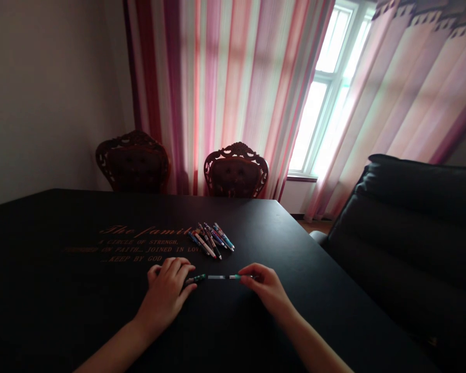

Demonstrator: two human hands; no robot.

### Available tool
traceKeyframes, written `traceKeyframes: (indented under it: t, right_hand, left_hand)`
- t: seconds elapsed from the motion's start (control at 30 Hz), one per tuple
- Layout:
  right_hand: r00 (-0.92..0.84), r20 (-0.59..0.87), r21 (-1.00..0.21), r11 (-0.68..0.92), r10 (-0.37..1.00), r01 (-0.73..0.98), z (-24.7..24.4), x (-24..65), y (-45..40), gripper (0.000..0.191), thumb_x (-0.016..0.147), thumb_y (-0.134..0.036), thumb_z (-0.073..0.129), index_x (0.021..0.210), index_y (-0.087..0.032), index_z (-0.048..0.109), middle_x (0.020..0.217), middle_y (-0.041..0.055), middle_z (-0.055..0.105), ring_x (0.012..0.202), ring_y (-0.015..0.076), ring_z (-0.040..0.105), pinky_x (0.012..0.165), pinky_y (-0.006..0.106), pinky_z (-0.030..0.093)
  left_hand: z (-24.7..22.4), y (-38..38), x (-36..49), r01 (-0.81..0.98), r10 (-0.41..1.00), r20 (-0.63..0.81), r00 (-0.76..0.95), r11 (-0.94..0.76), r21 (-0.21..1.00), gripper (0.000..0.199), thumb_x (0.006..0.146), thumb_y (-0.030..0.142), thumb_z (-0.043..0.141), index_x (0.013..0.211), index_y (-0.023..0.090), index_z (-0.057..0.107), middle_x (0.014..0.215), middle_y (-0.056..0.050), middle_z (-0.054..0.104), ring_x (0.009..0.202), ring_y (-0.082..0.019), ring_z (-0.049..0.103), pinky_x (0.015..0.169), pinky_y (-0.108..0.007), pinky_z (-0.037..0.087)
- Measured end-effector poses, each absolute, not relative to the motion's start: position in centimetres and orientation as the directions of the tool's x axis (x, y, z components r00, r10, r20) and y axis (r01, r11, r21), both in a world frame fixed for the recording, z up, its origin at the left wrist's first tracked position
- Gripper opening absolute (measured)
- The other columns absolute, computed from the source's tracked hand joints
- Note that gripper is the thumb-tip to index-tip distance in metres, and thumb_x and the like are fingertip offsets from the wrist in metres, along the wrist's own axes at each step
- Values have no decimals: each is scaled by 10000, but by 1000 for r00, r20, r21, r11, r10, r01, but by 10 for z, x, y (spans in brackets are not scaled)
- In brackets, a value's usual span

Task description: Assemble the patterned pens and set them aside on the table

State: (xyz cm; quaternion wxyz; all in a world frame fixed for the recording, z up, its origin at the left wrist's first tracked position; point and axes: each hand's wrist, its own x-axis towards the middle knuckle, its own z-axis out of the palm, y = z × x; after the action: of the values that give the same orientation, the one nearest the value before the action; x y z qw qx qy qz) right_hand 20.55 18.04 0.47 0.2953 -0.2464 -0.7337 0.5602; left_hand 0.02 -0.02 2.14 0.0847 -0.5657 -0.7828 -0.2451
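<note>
A slim pen (217, 277) with a clear barrel and dark green ends lies level across the black table top (279, 269), spanning the gap between my hands. My left hand (165, 292) is curled around the pen's left end, and my right hand (266, 287) pinches its right end between the fingertips. Just beyond the pen, a loose fan of several colourful patterned pens (212, 241) lies on the table, apart from both hands. The pen's far ends are partly hidden by my fingers.
Orange lettering (134, 243) is printed on the table's left side. Two carved wooden chairs (236, 171) stand behind the far edge. A black padded leather seat (407, 243) rises beyond the table's right edge. Striped curtains and a bright window fill the background.
</note>
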Motion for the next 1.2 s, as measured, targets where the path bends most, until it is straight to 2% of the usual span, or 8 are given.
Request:
traceKeyframes:
  t: [0.13, 0.3, 0.57, 0.77, 0.97, 1.07, 1.2]
  right_hand:
    - [-676, 168, -955, 290, 717, 70, 4, 208, 190, 222, 736, -346, 731, 859, -162, 746, 707, 8, 654, 615, 129, 492, 586, 251, 357]
    - [-678, 177, -948, 309, 714, 78, 3, 207, 189, 205, 742, -328, 724, 858, -162, 749, 691, 1, 640, 602, 117, 466, 571, 245, 334]
    - [-721, 150, -949, 304, 677, 88, 8, 208, 184, 189, 750, -311, 715, 870, -171, 755, 646, -15, 597, 582, 112, 437, 551, 246, 317]
    - [-738, 172, -952, 301, 653, 45, 9, 202, 167, 206, 697, -279, 769, 875, -178, 739, 762, 5, 660, 663, 136, 517, 616, 256, 382]
    - [-720, 160, -946, 312, 675, 83, 14, 200, 158, 195, 735, -350, 743, 784, -163, 718, 657, 3, 663, 588, 126, 521, 562, 238, 369]
    - [-722, 139, -915, 366, 677, 167, 14, 199, 153, 334, 823, -444, 648, 649, -160, 675, 556, 12, 642, 504, 110, 486, 509, 229, 338]
    - [-741, 61, -885, 379, 669, 270, 13, 198, 148, 627, 926, -586, 418, 476, -173, 559, 377, -13, 470, 374, 94, 422, 463, 234, 330]
  left_hand:
    - [21, 2, -5, 907, 871, 317, -375, 274, 319, 120, 862, 187, 579, 915, 272, 645, 1094, -7, 640, 1102, -236, 521, 912, -440, 247]
    - [23, 3, -1, 880, 888, 270, -373, 245, 408, 114, 897, 233, 530, 955, 290, 610, 1017, 14, 654, 1022, -206, 550, 919, -440, 236]
    - [29, 2, 7, 869, 920, 236, -314, 179, 461, 128, 880, 220, 531, 947, 295, 610, 991, 19, 654, 980, -189, 556, 930, -422, 227]
    - [34, 0, 22, 847, 939, 208, -273, 132, 516, 121, 865, 220, 549, 939, 293, 610, 978, 31, 657, 981, -186, 561, 925, -403, 236]
    - [42, -2, 30, 827, 938, 198, -285, 137, 545, 114, 855, 209, 571, 927, 285, 617, 980, 36, 663, 987, -185, 575, 919, -394, 241]
    - [47, -4, 32, 835, 940, 211, -267, 117, 538, 114, 849, 197, 581, 916, 279, 622, 976, 33, 669, 983, -184, 581, 916, -392, 240]
    - [44, -4, 31, 853, 939, 243, -242, 86, 515, 130, 850, 184, 580, 923, 281, 625, 966, 35, 670, 972, -179, 584, 904, -388, 240]
